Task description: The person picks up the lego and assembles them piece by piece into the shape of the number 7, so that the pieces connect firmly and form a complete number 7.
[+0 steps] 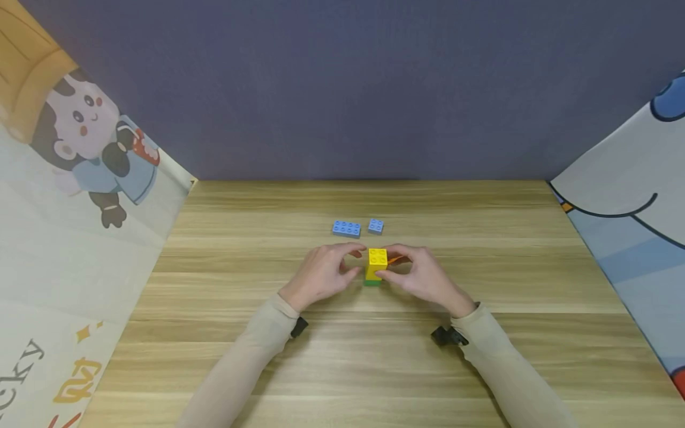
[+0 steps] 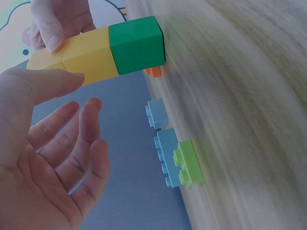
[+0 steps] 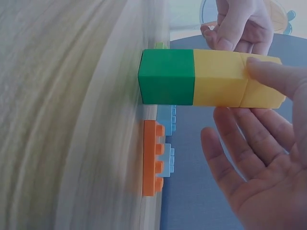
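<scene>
A small tower stands upright on the table between the hands: a dark green brick (image 3: 168, 76) at the bottom and two yellow bricks (image 3: 219, 79) stacked above it. My right hand (image 1: 425, 276) pinches the upper yellow brick (image 1: 377, 254), thumb on the near side and fingers behind. My left hand (image 1: 323, 273) is just left of the tower with its fingers loosely curved and nothing held. In the left wrist view its thumb overlaps the yellow bricks; whether it touches them I cannot tell.
Behind the tower lie a long blue brick (image 1: 346, 229) and a short blue brick (image 1: 376, 226). An orange brick (image 3: 149, 158) sits by the right hand. A light green brick (image 2: 191, 162), hidden in the head view, is on the left hand's side. A dark panel (image 1: 369, 89) borders the table's back.
</scene>
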Available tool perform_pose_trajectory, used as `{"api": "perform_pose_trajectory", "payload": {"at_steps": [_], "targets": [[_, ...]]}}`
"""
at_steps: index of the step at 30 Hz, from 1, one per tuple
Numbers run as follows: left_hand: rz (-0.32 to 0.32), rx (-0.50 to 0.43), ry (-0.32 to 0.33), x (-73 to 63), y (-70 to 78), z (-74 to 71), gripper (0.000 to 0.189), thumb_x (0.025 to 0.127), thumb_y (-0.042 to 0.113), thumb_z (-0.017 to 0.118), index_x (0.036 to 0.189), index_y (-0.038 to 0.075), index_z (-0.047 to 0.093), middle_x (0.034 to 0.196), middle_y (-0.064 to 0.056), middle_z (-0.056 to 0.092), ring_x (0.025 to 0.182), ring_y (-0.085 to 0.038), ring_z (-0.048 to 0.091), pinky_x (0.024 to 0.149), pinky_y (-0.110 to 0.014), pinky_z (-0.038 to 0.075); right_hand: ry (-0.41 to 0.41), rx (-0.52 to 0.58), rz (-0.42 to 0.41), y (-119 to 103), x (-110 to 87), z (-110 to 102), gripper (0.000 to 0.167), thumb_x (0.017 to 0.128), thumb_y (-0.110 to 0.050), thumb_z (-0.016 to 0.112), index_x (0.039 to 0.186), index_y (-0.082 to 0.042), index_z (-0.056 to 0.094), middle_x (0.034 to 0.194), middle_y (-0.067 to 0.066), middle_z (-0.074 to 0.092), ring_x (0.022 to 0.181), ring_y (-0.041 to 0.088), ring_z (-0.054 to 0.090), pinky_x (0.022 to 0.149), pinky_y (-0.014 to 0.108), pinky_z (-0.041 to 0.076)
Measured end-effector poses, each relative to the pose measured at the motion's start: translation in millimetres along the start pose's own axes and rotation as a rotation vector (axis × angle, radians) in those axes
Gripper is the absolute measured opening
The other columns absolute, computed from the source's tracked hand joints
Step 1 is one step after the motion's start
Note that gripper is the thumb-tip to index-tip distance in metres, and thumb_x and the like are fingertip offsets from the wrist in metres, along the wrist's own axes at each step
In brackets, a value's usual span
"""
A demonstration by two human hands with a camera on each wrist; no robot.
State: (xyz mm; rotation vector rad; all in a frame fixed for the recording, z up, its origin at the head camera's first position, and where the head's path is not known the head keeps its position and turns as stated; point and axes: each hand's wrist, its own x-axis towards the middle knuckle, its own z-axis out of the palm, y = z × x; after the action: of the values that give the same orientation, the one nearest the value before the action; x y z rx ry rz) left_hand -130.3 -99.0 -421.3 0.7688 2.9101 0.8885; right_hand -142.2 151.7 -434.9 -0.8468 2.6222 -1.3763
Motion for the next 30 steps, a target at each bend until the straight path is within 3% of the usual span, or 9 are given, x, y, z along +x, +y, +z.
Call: {"api": "perform_pose_trajectory", "payload": {"at_steps": [6, 16, 20, 26, 30], "targets": [[0.008, 0.010, 0.005, 2.7, -0.9, 3.5, 0.040, 0.098, 0.026, 0.079, 0.136, 0.017, 0.072, 0.118, 0.000, 0.081, 0.063, -0.001, 0.055, 0.055, -0.020, 0.044, 0.030, 0.004, -0.047, 2.7, -2.8, -0.2, 0.043, 0.088, -0.013, 0.088, 0.127, -0.003, 0.072, 0.119, 0.011, 0.077, 0.099, 0.027, 0.075, 0.090, 0.045, 0.064], [-0.025, 0.008, -0.020, 9.7, -1.3, 7.7, 0.036, 0.099, 0.021, 0.075, 0.135, 0.016, 0.073, 0.116, -0.001, 0.081, 0.055, -0.003, 0.049, 0.048, -0.020, 0.036, 0.024, -0.013, -0.038, 4.2, -2.0, -1.8, 0.037, 0.088, -0.014, 0.089, 0.122, -0.009, 0.075, 0.115, 0.002, 0.077, 0.099, 0.021, 0.074, 0.092, 0.043, 0.064], [-0.043, 0.006, -0.033, 14.1, -1.6, 11.4, 0.035, 0.100, 0.019, 0.072, 0.135, 0.016, 0.073, 0.107, -0.002, 0.080, 0.054, -0.003, 0.048, 0.047, -0.020, 0.035, 0.023, -0.031, -0.046, 2.7, -1.2, -3.1, 0.035, 0.088, -0.015, 0.089, 0.119, -0.007, 0.076, 0.111, 0.004, 0.077, 0.097, 0.025, 0.074, 0.089, 0.047, 0.064], [-0.064, 0.012, -0.049, 19.0, -5.3, 16.1, 0.032, 0.105, 0.022, 0.067, 0.135, 0.014, 0.073, 0.119, -0.005, 0.080, 0.060, -0.006, 0.057, 0.052, -0.023, 0.046, -0.008, -0.054, -0.028, -3.6, 2.1, -4.6, 0.035, 0.089, -0.019, 0.087, 0.120, -0.005, 0.076, 0.112, 0.007, 0.079, 0.098, 0.032, 0.075, 0.089, 0.052, 0.063], [-0.065, 0.033, -0.062, 23.4, -6.0, 18.6, 0.031, 0.107, 0.027, 0.065, 0.135, 0.015, 0.072, 0.126, -0.005, 0.078, 0.082, -0.012, 0.072, 0.071, -0.029, 0.058, -0.027, -0.080, 0.013, -5.4, 1.5, -6.7, 0.037, 0.091, -0.021, 0.087, 0.122, -0.005, 0.076, 0.114, 0.007, 0.079, 0.100, 0.028, 0.074, 0.090, 0.049, 0.063]]}}
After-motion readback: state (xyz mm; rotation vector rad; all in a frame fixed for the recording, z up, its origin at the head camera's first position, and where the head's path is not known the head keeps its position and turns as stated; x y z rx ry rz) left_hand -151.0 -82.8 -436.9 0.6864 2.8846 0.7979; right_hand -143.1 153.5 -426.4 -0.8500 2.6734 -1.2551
